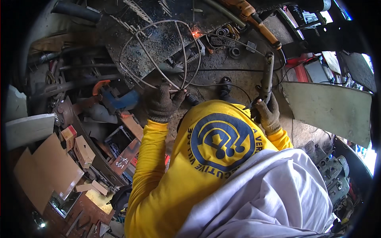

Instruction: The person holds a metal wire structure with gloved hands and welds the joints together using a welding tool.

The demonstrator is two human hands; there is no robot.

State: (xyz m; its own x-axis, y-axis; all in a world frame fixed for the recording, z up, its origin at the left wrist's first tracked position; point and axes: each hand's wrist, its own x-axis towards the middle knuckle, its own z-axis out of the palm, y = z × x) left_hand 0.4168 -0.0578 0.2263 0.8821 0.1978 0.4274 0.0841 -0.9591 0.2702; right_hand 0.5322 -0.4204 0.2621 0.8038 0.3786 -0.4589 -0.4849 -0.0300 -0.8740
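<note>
My left hand (162, 102), in a dark knitted work glove, is closed round the gathered rods at the near end of a metal rod frame (182, 51). The frame has a round ring with several ribs that meet near my fingers. My right hand (267, 113), gloved too, grips a welding electrode holder (268, 73). From the holder's far end a thin welding rod (234, 39) reaches left to the ring's right side. An orange-red glow (196, 34) shows where the rod's tip meets the ring; whether they touch, I cannot tell.
A gritty metal plate (154, 55) lies beneath the frame. An orange angle grinder (254, 18) lies at the back right, near metal rings (223, 31). Cables (222, 70) cross the floor. Scrap and cardboard (49, 170) crowd the left; a large metal sheet (329, 107) is at right.
</note>
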